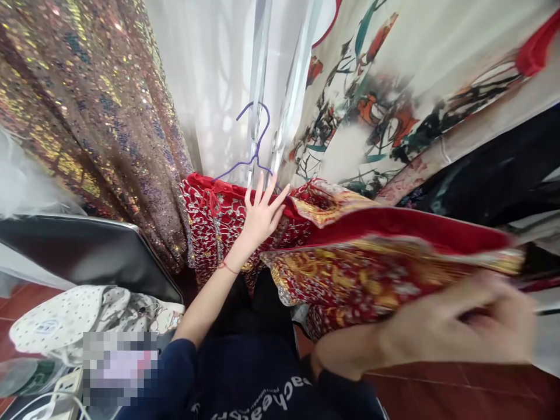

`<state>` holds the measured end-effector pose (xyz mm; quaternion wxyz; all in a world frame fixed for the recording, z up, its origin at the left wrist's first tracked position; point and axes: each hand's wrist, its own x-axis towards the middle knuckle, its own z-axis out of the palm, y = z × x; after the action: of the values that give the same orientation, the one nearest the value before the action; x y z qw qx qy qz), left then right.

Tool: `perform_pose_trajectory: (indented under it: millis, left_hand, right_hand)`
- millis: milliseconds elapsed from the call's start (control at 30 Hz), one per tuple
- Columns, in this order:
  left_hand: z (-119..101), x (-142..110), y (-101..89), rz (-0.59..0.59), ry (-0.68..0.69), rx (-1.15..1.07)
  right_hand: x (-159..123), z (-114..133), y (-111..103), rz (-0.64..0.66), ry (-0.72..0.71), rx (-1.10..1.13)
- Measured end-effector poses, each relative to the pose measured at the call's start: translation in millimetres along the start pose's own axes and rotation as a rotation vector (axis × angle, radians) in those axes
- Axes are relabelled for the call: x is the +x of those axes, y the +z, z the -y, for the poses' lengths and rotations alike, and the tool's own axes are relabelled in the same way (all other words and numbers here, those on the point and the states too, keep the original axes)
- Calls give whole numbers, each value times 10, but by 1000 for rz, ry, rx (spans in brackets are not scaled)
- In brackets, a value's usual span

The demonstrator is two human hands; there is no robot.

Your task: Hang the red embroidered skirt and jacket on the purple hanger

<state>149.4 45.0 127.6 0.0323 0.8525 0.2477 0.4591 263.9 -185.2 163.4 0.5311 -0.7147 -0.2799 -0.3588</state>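
A red garment with gold and silver embroidery (350,274) stretches across the middle to the right. Its red edge with a red tie at the left hangs on a purple wire hanger (256,157), whose hook points up. My left hand (260,216), with a thin red cord on the wrist, lies with spread fingers against the garment just below the hanger. At the right my right hand (476,321) is curled closed at the garment's far end and pulls it out sideways, smeared by motion. Its fingertips are partly hidden.
A sequinned gown (96,116) hangs at the left, a white flower-printed garment (385,99) at the right, beside dark clothes (494,157). A black chair (87,251) stands at the left with a dotted white cloth bag (61,318). A plastic bottle (26,376) lies lower left.
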Motion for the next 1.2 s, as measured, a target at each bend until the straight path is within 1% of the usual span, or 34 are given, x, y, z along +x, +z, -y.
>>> perform_pose_trajectory:
  millis: [33, 67, 133, 167, 200, 300, 333, 400, 467, 500, 533, 567, 633, 700, 733, 767, 800, 833, 867, 900, 967, 1000, 1033, 1100, 1167, 1200]
  left_hand:
    - [-110, -68, -84, -29, -22, -62]
    - [-222, -162, -175, -83, -58, -131]
    - [-428, -414, -361, -224, -212, -254]
    - [-511, -559, -450, -269, -288, -279]
    - [-576, -704, -535, -261, -360, -289]
    - [-672, -1065, -777, -147, -562, -281]
    - [-677, -1144, -856, -116, -604, -266]
    - [-660, -1239, -990, -70, -644, -190]
    - [-604, -1269, -1033, 8, -661, -88]
    - [-558, -1269, -996, 62, -669, -59]
    - [-500, -1265, -914, 119, -675, -63]
    - [-430, -1258, -788, 171, -677, -93]
    - [-272, -1251, -449, 233, -671, -200]
    - [-120, -1259, -100, 212, -703, -228]
    - [-54, -1269, 37, 187, -717, -221]
    - [3, -1279, 132, 173, -716, -215]
    - [53, -1291, 182, 168, -706, -205]
    - [97, -1301, 188, 173, -686, -197]
    - [138, -1309, 156, 180, -661, -192]
    - [177, -1314, 95, 181, -637, -191]
    - [248, -1314, -72, 162, -582, -221]
    - [277, -1309, -159, 142, -555, -249]
    - [301, -1302, -238, 124, -530, -281]
    - [329, -1286, -365, 107, -504, -334]
    - [337, -1274, -453, 120, -509, -348]
    - [339, -1269, -490, 132, -516, -333]
  right_hand:
    - [-112, 122, 46, -96, -22, 0]
    - [-223, 238, 118, -36, -29, 25]
    - [-434, 429, 319, 200, -58, 150]
    - [-531, 500, 431, 293, -48, 212]
    - [-621, 556, 539, 371, -29, 264]
    - [-832, 659, 784, 579, 58, 405]
    - [-880, 679, 836, 649, 91, 461]
    - [-945, 703, 913, 780, 154, 596]
    - [-988, 705, 991, 875, 196, 719]
    - [-1007, 695, 1038, 907, 203, 756]
    - [-1025, 677, 1093, 932, 199, 772]
    - [-1042, 651, 1151, 954, 184, 771]
    - [-1060, 582, 1251, 991, 126, 736]
    - [-1034, 501, 1288, 1044, 31, 696]
    - [-997, 461, 1270, 1080, -34, 685]
    - [-943, 422, 1229, 1109, -106, 682]
    - [-872, 384, 1170, 1116, -179, 688]
    - [-788, 343, 1101, 1084, -245, 699]
    - [-695, 297, 1029, 1005, -298, 700]
    - [-599, 243, 965, 892, -328, 675]
    - [-418, 103, 885, 671, -348, 539]
    - [-343, 16, 876, 609, -348, 447]
    - [-285, -79, 885, 593, -348, 358]
    - [-218, -274, 941, 659, -349, 231]
    - [-206, -440, 1004, 735, -342, 184]
    - [-212, -502, 1024, 749, -336, 176]
